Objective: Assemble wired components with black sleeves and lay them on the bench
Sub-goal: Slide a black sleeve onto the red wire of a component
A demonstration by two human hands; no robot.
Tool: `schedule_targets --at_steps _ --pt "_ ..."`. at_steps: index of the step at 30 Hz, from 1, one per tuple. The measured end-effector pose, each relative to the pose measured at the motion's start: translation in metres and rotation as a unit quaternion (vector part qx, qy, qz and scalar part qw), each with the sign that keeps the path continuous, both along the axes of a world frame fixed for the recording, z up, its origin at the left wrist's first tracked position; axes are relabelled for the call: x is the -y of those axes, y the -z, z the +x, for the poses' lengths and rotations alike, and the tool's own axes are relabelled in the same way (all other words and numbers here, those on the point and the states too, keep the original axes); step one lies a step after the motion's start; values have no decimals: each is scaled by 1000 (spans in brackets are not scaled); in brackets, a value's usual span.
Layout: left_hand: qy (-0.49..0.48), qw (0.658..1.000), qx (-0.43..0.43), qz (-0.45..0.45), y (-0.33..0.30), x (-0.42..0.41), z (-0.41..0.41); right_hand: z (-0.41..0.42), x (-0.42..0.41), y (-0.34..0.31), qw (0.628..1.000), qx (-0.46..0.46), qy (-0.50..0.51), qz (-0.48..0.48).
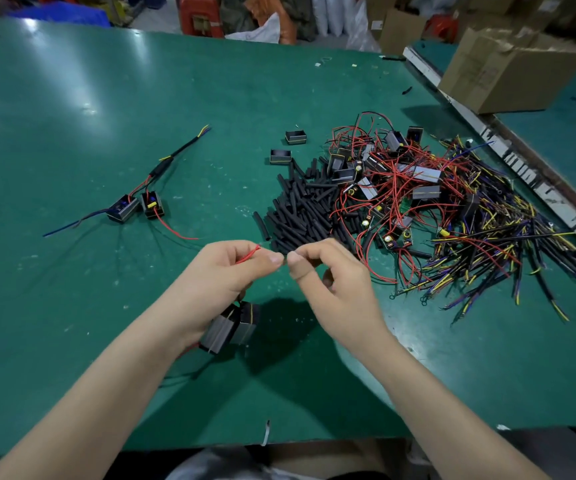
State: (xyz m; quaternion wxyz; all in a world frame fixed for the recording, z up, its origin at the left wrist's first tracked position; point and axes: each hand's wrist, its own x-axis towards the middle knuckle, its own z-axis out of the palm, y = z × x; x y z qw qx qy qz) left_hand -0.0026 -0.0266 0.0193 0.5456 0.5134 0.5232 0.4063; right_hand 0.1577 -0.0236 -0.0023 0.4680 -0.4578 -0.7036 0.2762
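Green bench here, we're pinching a red wire in our left hand, right hand fingertips pressed together at its tip, so probably grabbing a black sleeve next.

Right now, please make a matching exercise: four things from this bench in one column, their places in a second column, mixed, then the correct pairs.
1. finished assembly
2. cardboard box
3. pile of black sleeves
4. red wire end

A. far right, on the neighbouring bench
B. pinched in the left hand
C. bench centre, beside the wire tangle
D. laid out on the left

Pairs: 1-D, 2-A, 3-C, 4-B
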Motion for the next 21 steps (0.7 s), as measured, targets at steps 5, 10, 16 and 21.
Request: schedule_targets --at_steps 5,10,16,21 --pt "3 900 -303 314 6 1 -3 -3 -5 -13 811 -251 -56 -525" --pt "102 766 -441 457 11 0 -12 5 -4 -11 705 -292 -127 -633" --pt "-36 948 -242 204 9 2 0 0 3 10 978 -107 -14 -176" --pt "-44 996 -70 33 3 -1 5 3 2 19 987 65 22 148"
